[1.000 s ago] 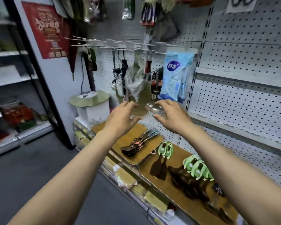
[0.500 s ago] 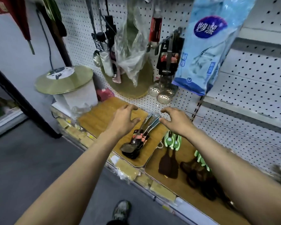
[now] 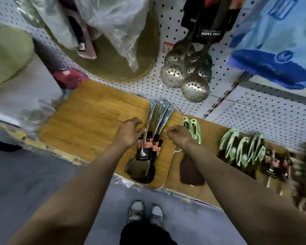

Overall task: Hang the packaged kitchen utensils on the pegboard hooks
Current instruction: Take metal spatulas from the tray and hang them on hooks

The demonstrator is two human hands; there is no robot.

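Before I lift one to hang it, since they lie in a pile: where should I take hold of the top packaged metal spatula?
Probably the bare handle of the top metal spatula, above its black card, pinched from the sides coming from above. The handles fan apart toward the pegboard, leaving finger room, while the blades stack tight at the near end. The left hand is already beside that handle.

Glossy metal spatulas (image 3: 145, 152), matt wooden board (image 3: 88, 121)
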